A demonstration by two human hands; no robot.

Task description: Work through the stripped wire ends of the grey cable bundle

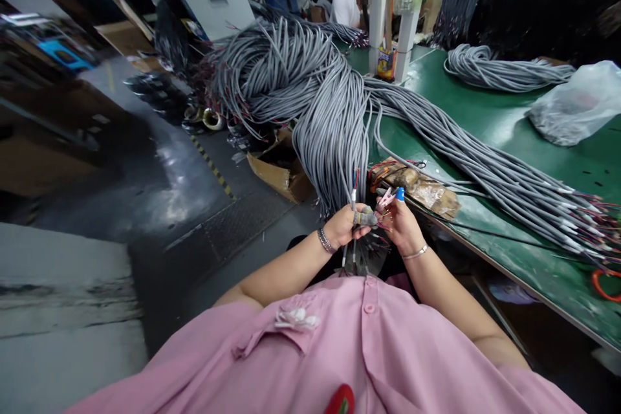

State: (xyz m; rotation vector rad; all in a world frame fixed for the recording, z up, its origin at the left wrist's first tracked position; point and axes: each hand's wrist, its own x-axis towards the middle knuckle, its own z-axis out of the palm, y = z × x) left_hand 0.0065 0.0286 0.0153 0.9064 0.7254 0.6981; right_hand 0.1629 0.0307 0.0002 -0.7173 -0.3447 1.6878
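My left hand (343, 228), its thumb in a grey knitted cover, is closed around the stripped end of a grey cable (354, 196). Close by on the right, my right hand (402, 228), with blue wrap on one digit, is pinched at the thin coloured wires near a small pinkish-white piece (387, 198); I cannot make out what kind of thing that is. More cable ends with thin wires hang beneath my hands. A big bundle of grey cables (334, 123) drapes off the table just beyond my left hand.
On the green table (504, 126), a long row of grey cables (466, 149) runs right. A coiled bundle (504, 71), a clear plastic bag (575, 103) and orange-handled scissors (604, 284) lie there too. An open carton (281, 171) sits on the floor. Another person (345, 3) is behind.
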